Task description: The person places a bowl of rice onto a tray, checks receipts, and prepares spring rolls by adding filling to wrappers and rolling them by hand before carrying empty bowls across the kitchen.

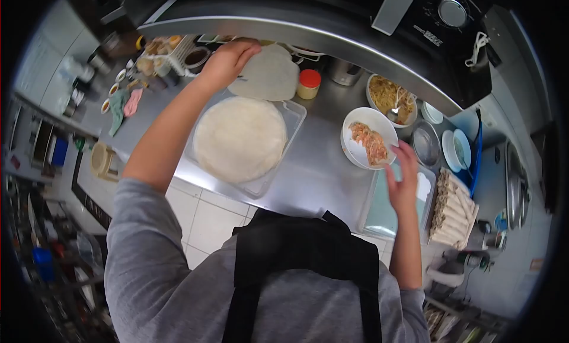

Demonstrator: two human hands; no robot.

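My left hand [231, 61] has its fingers pressed together at the upper left edge of a thin pale wrapper sheet [269, 73]. Below that sheet, a stack of round wrappers [240, 139] lies on a clear plastic tray lid [294, 115]. My right hand [402, 180] is at the lower right rim of a white bowl [351, 150], its fingers apart. Orange-pink filling [370, 143] sits in this bowl. Under my right hand and forearm is a clear container [382, 206] with a pale green surface.
Rolled wrappers [453, 209] are piled at the right. Beyond the white bowl stand a noodle bowl [388, 97] and a metal bowl [425, 142]. A red-lidded jar [309, 84] is at centre back. An appliance edge [296, 30] overhangs the steel counter [314, 159].
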